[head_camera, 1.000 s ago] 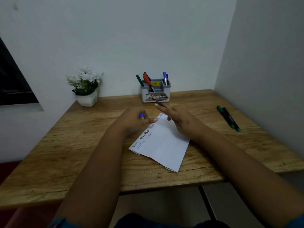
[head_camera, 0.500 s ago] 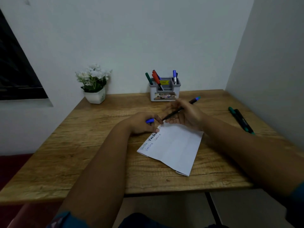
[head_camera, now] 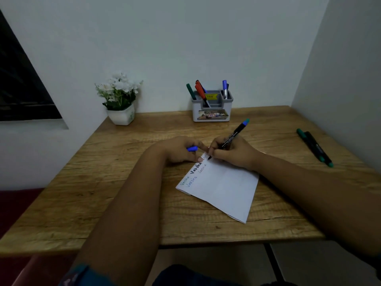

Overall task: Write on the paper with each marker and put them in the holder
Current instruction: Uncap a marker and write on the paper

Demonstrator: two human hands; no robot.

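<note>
right hand [head_camera: 233,153] grips a black marker [head_camera: 231,138] with a blue end, tip down on the far end of the paper [head_camera: 224,188]; the tip itself is mostly hidden by the fingers. left hand [head_camera: 181,150] rests on the paper's far left edge, fingers curled round a blue cap [head_camera: 192,149], only a stub of it showing. paper lies angled mid worktop [head_camera: 103,182], running toward the front edge; handwriting in green, black and blue along its left side, the words nearest the hands covered. grey holder [head_camera: 212,108] at the back edge, green, red and blue markers standing in it, lower halves hidden, label too small to read. two markers [head_camera: 315,148] lie side by side near the right edge, one green, one dark. white flower pot [head_camera: 121,115] at the back left corner. both forearms cut off at the bottom of the view, a bit of blue sleeve [head_camera: 78,275] showing.
</note>
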